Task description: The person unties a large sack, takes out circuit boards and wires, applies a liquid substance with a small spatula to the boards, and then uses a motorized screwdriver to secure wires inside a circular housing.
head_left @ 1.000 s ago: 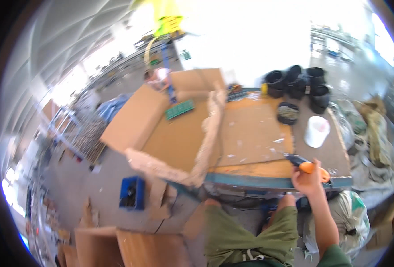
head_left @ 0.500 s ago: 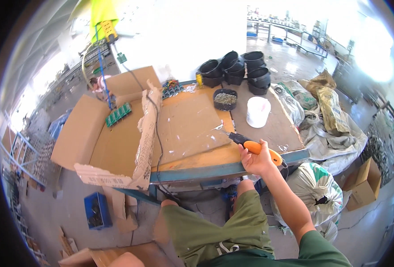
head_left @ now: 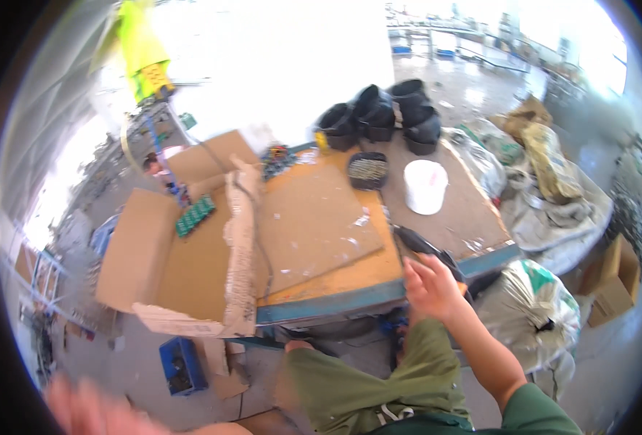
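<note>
Head view, one blurred left hand, grip unclear, one right hand, fingers spread beside one black-orange tool

I can read no text, number or sign in the head view. Faint dark marks stand on the front flap of the open cardboard box; blur prevents me from resolving them. Green print covers part of the white sack near the bench; I distinguish no characters there.
</note>
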Demonstrator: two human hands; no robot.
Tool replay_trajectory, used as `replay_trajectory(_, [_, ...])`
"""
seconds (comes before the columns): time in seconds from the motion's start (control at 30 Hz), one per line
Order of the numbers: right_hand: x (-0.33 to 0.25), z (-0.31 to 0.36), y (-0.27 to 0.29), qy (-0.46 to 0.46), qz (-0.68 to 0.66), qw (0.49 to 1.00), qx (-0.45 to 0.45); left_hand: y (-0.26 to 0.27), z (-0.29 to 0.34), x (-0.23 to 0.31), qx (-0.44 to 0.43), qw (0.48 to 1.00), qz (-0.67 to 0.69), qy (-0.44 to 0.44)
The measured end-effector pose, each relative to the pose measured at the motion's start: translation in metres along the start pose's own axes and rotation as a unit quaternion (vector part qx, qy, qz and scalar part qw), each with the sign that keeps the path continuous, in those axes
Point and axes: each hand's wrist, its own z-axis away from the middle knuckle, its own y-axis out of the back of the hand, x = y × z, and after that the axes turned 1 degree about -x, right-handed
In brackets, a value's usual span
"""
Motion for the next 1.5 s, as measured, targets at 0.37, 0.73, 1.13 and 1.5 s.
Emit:
replay_trajectory(0.37, [0.035,0.063,0.044,0.063,0.123,0.990,-0.003,0.154,0.089,-0.161,-0.315,0.588,-0.597,0.446])
replay_trajectory(0.73, [0.068,0.037,0.046,0.056,0.326,0.940,0.082,0.224,0.045,-0.181,-0.474,0.521,-0.470,0.533])
replay_trajectory(1.13, [0.185,0.042,-0.017,0.001,0.465,0.885,0.027,0.403,-0.001,-0.428,-0.287,0.424,-0.683,0.520])
replay_trajectory(1.5, [0.152,0.014,-0.058,0.095,0.585,0.800,-0.091,0.309,-0.007,-0.326,-0.300,0.623,-0.671,0.268])
